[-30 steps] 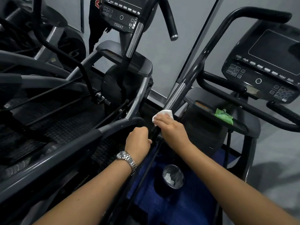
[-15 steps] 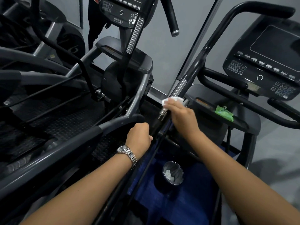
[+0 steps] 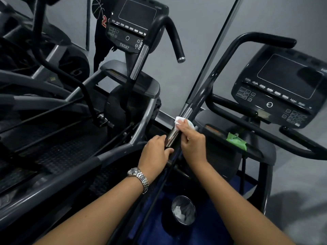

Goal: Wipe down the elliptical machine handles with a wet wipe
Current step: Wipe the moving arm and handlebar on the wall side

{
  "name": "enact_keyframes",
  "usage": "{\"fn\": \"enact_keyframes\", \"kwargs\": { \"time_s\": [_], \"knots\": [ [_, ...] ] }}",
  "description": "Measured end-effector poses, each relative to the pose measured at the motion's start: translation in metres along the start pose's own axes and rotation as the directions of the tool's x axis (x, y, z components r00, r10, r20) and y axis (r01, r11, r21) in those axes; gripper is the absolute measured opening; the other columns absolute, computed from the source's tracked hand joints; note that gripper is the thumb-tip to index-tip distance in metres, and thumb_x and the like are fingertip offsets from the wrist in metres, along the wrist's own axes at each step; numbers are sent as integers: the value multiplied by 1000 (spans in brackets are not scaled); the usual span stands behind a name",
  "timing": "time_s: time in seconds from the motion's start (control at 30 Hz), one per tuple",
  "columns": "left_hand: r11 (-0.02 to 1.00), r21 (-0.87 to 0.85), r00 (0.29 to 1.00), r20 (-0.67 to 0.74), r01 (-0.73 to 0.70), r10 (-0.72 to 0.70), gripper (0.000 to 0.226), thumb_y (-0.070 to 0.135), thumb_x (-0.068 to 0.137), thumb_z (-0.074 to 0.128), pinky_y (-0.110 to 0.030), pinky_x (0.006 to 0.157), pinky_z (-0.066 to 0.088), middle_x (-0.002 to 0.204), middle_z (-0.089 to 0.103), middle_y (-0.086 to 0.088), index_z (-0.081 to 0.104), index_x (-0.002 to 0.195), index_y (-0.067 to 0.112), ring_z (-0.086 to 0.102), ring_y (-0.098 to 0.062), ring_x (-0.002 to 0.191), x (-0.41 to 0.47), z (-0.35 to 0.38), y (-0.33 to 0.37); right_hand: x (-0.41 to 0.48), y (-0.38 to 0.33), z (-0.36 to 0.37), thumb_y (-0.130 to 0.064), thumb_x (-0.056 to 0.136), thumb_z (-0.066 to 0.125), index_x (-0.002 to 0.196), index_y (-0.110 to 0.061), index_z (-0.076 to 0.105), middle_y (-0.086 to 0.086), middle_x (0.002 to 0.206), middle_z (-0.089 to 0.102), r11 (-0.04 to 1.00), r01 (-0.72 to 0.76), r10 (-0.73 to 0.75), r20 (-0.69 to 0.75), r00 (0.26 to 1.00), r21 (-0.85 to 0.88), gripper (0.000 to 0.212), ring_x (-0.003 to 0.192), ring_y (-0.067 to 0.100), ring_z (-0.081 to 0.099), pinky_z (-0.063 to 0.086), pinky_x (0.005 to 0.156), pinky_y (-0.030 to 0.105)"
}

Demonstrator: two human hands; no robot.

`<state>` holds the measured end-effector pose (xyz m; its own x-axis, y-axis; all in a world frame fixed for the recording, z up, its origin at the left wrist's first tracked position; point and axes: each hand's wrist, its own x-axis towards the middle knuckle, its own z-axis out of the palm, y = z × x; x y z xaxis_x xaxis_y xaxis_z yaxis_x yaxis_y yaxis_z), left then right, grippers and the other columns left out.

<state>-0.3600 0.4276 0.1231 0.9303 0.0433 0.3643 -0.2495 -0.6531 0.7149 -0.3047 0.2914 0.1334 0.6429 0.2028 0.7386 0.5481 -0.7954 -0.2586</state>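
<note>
The wet wipe point(image 3: 179, 120) is wrapped against the handle's chrome sleeve point(image 3: 172, 137), near its upper end, pinched there by the curled fingers of the right hand point(image 3: 192, 144). Over the last second it has climbed from the sleeve's lower end, leaving bare chrome below that is probably already wiped. The left hand point(image 3: 156, 151) grips the bar just under the sleeve, so the black handle point(image 3: 212, 76) above likely comes next.
</note>
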Motion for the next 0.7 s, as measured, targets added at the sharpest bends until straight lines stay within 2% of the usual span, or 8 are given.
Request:
{"fn": "enact_keyframes", "kwargs": {
  "time_s": [0.17, 0.23, 0.3, 0.37, 0.47, 0.53, 0.7],
  "knots": [
    [999, 43, 999, -43, 10, -8, 30, 23, 86, 66, -31, 85, 50, 105, 62, -2, 62, 113, 11, 60, -19, 98, 2, 8, 3, -19, 5, -6, 13, 75, 67, 105, -7, 71, 5, 116, 65, 986, 163, -162, 67, 984, -10, 36, 110, 17, 61, 53, 90, 29],
    [997, 74, 999, -38, 10, -8, 27, 22, 87, 65, -30, 85, 49, 106, 62, -3, 62, 111, 10, 60, -19, 99, 4, 9, 4, -1, 9, -6, 14, 76, 65, 103, -7, 72, 8, 114, 67, 993, 112, -112, -3, 994, -25, 35, 104, 13, 63, 50, 89, 17],
    [993, 119, 1000, -24, 16, -13, 22, 20, 88, 64, -29, 83, 48, 106, 61, -4, 61, 107, 10, 59, -20, 100, 6, 10, 7, 11, 9, -2, 14, 78, 62, 104, -6, 71, 9, 114, 67, 1000, 12, -12, -74, 997, 4, 34, 111, 11, 58, 39, 95, 6],
    [989, 142, 1000, -8, 28, -27, 17, 16, 87, 64, -29, 82, 47, 105, 60, -5, 59, 102, 10, 58, -21, 99, 7, 9, 11, 5, 6, 3, 15, 79, 60, 106, -4, 70, 10, 117, 65, 1000, -28, 29, -88, 996, 15, 34, 116, 11, 55, 38, 99, 8],
    [985, 167, 999, 15, 38, -41, 16, 13, 87, 64, -31, 81, 48, 104, 61, -9, 57, 99, 8, 59, -24, 98, 9, 6, 16, -16, 1, 1, 15, 75, 64, 104, -3, 70, 10, 115, 65, 996, 87, -88, -30, 996, -12, 35, 112, 14, 57, 48, 94, 22],
    [981, 191, 998, 28, 41, -47, 18, 12, 86, 64, -33, 82, 48, 105, 61, -11, 57, 102, 6, 59, -26, 100, 10, 4, 20, -7, 4, -5, 14, 75, 66, 102, -4, 72, 12, 111, 67, 988, 146, -146, -3, 989, -53, 33, 105, 21, 64, 48, 91, 22],
    [963, 266, 998, 30, 51, -61, 16, 5, 87, 61, -33, 77, 47, 105, 61, -12, 55, 101, 5, 60, -28, 100, 13, 5, 26, 32, 10, -5, 10, 82, 58, 107, -7, 70, 11, 116, 65, 997, -69, 66, -97, 993, -24, 33, 112, 17, 60, 37, 101, 14]
  ]
}}
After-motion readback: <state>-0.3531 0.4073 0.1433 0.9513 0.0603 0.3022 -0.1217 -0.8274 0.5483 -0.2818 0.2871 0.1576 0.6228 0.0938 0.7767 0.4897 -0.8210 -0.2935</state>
